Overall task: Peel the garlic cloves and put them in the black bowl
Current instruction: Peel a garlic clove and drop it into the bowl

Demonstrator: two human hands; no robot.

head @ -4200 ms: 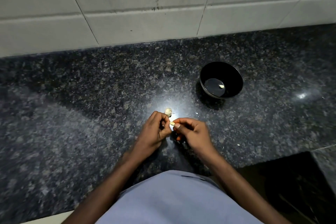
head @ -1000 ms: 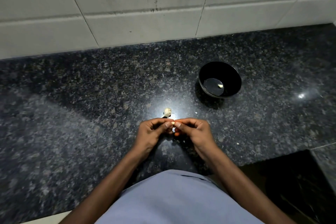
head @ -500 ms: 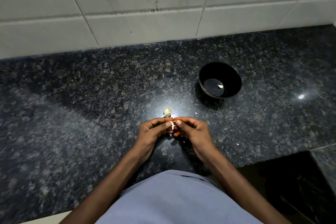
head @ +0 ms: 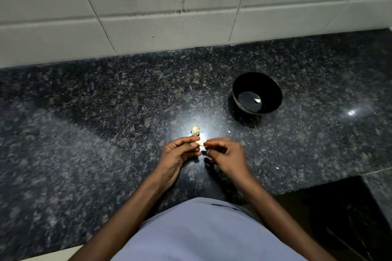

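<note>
My left hand (head: pixel 177 155) pinches a small pale garlic clove (head: pixel 199 143) between thumb and forefinger, just above the dark granite counter. My right hand (head: pixel 228 154) is slightly blurred, and its curled fingertips pinch at the clove's right end. Just beyond my hands, another garlic piece (head: pixel 195 130) lies on the counter in a bright patch of light. The black bowl (head: pixel 236 86) stands at the right rear, about a hand's length from my right hand. One peeled clove (head: pixel 257 100) lies on its bottom.
A tiled wall (head: pixel 169 17) closes off the counter at the back. Small skin scraps (head: pixel 277 168) lie on the granite to the right of my hands. A dark recess (head: pixel 343 214) cuts into the counter at the lower right. My blue shirt fills the bottom.
My hands stayed in front of the loose garlic piece. The right hand has shifted slightly right and blurred, opening a small gap between the hands. Bowl and loose piece have not moved.
</note>
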